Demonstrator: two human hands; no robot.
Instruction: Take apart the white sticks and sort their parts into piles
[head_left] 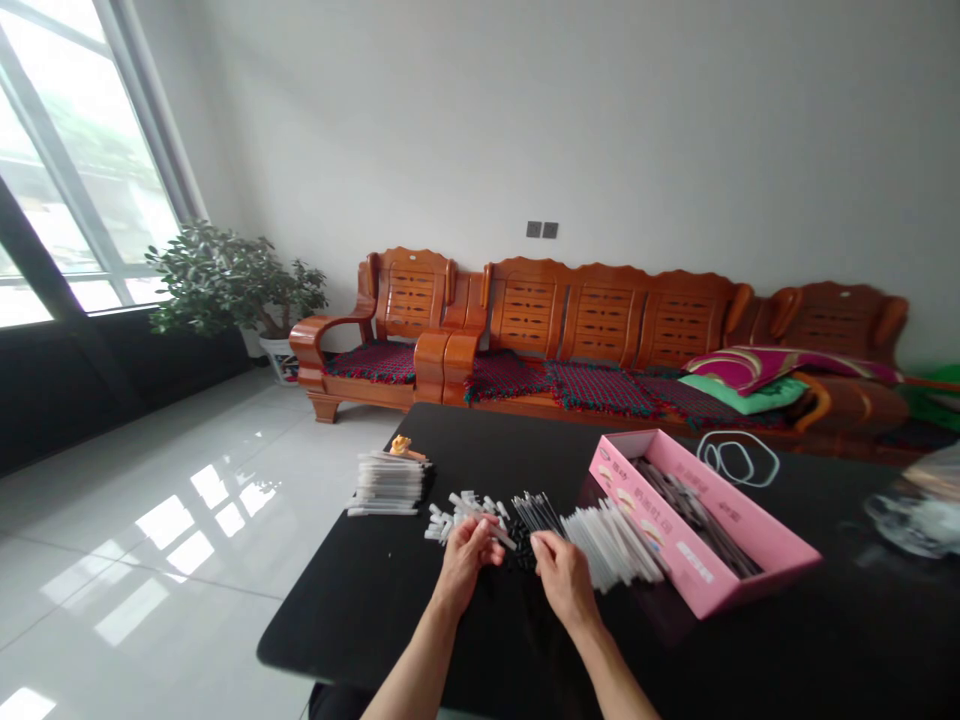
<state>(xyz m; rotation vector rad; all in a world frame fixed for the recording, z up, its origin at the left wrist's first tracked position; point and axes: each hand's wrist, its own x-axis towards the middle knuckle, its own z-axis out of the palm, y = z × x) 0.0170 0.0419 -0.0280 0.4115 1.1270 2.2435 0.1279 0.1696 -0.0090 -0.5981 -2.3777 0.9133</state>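
Observation:
My left hand is closed around a slim whitish pen barrel that points to the right. Beside it lies a loose heap of short white caps. My right hand is pinched shut near small black pieces; what its fingertips hold, if anything, is too small to name. Just beyond it are thin black rods with bright tips. To its right spreads a pile of whitish barrels. At the table's left is a neat stack of white pens.
A pink box with dark sticks inside stands on the black table at right. Behind it lie white loops; a clear plastic bag sits far right. A small orange figure is behind the pens. Wooden seats line the wall.

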